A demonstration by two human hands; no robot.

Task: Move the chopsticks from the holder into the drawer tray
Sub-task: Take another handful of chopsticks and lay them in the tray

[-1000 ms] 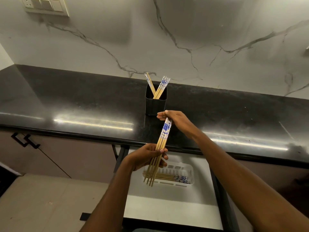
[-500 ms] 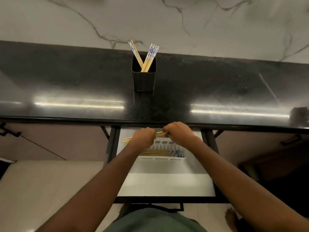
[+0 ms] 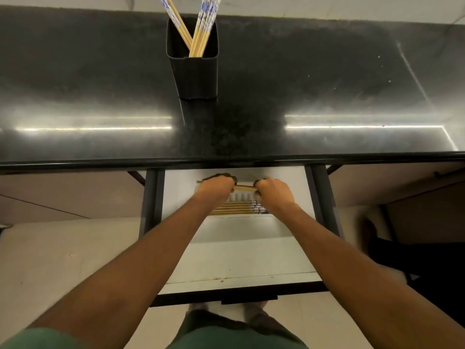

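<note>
Nearest, an open white drawer (image 3: 239, 258) in a dark frame is seen, pulled out beneath the front edge of the glossy black stone worktop (image 3: 327, 84). Toward the drawer's far edge a white slotted plastic tray (image 3: 240, 197) is set, and several pale bamboo chopsticks with blue-patterned ends (image 3: 234, 208) are already laid side by side along its near edge, patterned ends to the right. Just above the tray's far side, a held bundle of bamboo chopsticks (image 3: 244, 188) is kept level. One end is grasped by the left hand (image 3: 216, 188) and the other by the right hand (image 3: 275, 193), both with fingers curled round it. Contact between bundle and tray cannot be told. The step is judged to be the lay-down. The bundle should be lowered flat, parallel to the sticks already in, patterned ends matched, and both grips let go together so nothing rolls or crosses. Farther off, by the worktop's far edge, a black square plastic holder (image 3: 193, 71) stands upright with more chopsticks leaning inside (image 3: 200, 34), so further trips are judged needed.
</note>
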